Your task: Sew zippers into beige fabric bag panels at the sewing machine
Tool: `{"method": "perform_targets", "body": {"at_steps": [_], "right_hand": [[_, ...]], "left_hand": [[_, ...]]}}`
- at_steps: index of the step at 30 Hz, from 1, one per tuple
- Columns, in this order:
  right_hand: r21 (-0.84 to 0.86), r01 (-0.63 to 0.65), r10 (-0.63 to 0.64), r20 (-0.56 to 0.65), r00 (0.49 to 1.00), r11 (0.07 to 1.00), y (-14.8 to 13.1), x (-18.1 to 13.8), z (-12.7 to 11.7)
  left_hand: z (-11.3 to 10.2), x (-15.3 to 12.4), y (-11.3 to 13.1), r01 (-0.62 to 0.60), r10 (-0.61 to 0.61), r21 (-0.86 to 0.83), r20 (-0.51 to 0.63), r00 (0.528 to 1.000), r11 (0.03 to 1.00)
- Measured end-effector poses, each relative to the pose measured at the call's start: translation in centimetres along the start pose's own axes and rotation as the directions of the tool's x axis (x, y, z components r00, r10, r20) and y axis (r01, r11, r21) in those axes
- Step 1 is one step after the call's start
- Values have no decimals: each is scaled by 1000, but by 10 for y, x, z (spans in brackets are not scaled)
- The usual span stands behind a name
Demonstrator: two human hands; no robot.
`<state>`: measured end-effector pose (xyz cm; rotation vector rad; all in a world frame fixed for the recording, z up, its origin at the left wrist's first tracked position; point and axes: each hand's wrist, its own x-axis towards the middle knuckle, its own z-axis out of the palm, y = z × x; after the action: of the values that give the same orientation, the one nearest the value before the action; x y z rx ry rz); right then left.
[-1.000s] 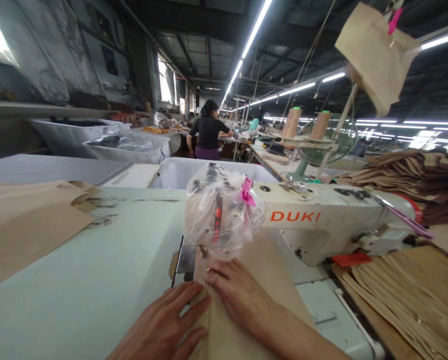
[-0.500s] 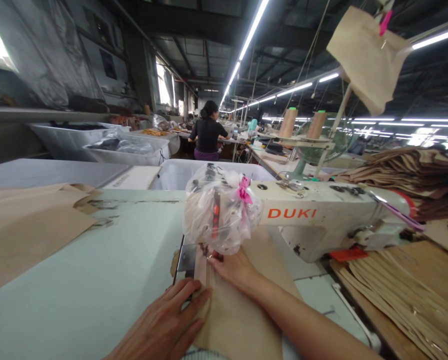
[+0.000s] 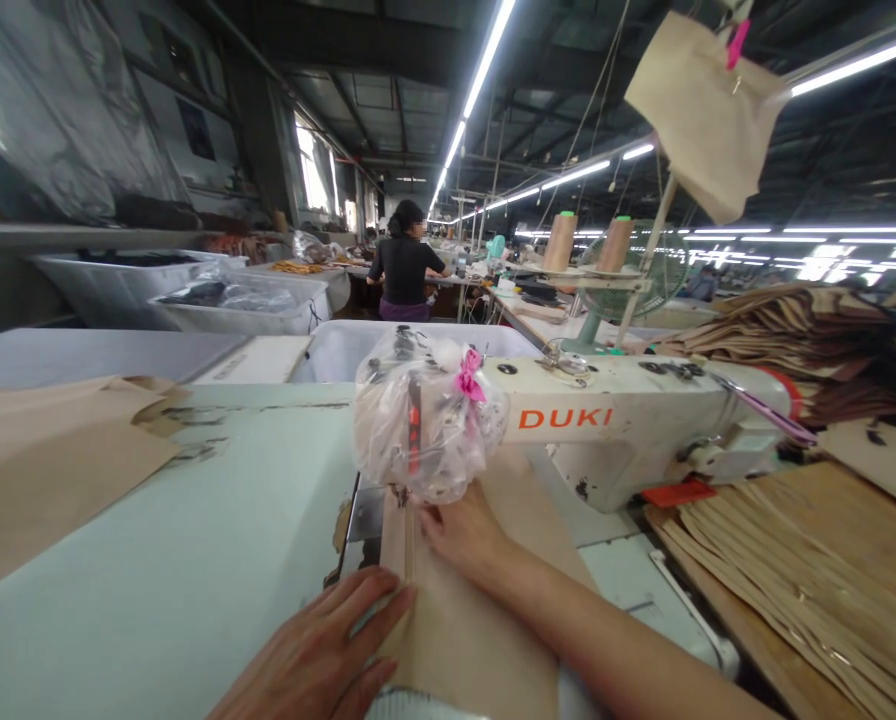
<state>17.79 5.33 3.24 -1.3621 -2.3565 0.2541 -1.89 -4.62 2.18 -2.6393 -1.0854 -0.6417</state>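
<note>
A tan fabric piece (image 3: 455, 620) lies under the head of a white DUKI sewing machine (image 3: 628, 425), whose needle end is wrapped in a clear plastic bag (image 3: 422, 425). My left hand (image 3: 328, 650) lies flat with fingers stretched out on the fabric's left edge. My right hand (image 3: 459, 530) rests palm down on the fabric just before the needle area, fingers forward under the bag.
Tan fabric pieces (image 3: 50, 460) lie on the pale table at left. A stack of tan pieces (image 3: 808, 560) sits at right, more piled behind (image 3: 793, 335). White bins (image 3: 358, 345) stand beyond the table. A person in black (image 3: 404, 270) works farther back.
My right hand has slid forward along the fabric toward the needle. My left hand stays flat at the fabric's edge. The view has shifted slightly.
</note>
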Motion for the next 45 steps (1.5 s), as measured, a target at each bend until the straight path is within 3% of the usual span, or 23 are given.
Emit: {"method": "perform_targets", "body": {"at_steps": [4,8,11,17,21,27,45], "right_hand": [[77,190,-190,-11,982,979,-1,-42,1],[1,279,-279,-25,960,960,4,-50,8],[-34,277,-278,-16,961,960,8,-41,10],[51,294,-292,-38,956,954,15,-36,14],[-8,296,-296,-29,955,955,16,-33,15],[-58,283,-283,2,959,957,15,-27,7],[29,213,-214,81,973,977,14,-27,4]], "left_hand": [[-2,0,-5,-18,18,-21,-12,1000,1000],[-3,8,-13,15,-14,-35,28,1000,999],[-1,13,-20,39,-34,-65,82,996,997],[9,15,-36,103,-72,-159,190,979,982],[14,17,-43,117,-81,-155,219,972,981],[21,20,-48,132,-105,-109,224,969,985],[18,33,-48,197,-148,-215,225,963,957]]}}
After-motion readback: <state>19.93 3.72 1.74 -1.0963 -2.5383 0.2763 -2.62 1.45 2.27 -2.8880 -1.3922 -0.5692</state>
